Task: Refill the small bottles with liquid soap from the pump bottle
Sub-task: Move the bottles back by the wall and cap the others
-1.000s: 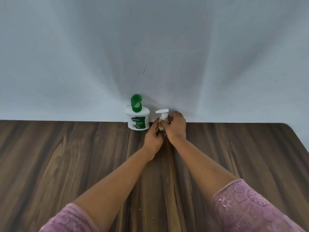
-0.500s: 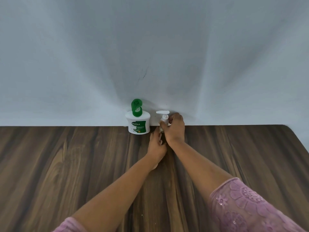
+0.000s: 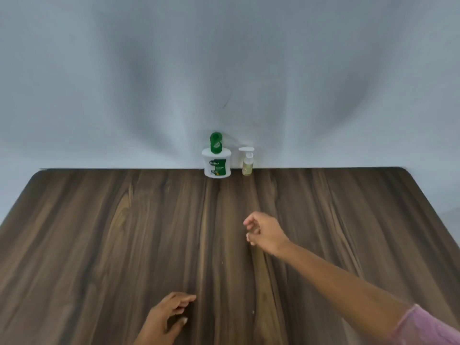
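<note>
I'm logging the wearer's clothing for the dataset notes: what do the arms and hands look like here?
Both hands are bare: left hand, right hand, with no gloves, rings or watch visible. The right forearm is bare up to a pink sleeve. No left sleeve is in view.

1. The left hand (image 3: 166, 317) was cut off at the wrist by the bottom edge.
2. The pink sleeve (image 3: 428, 327) ran out of the lower right corner.
3. The label print on the white bottle (image 3: 216, 164) was too small to read.
4. The counter (image 3: 99, 245) ran past the left, right and bottom edges.
</note>
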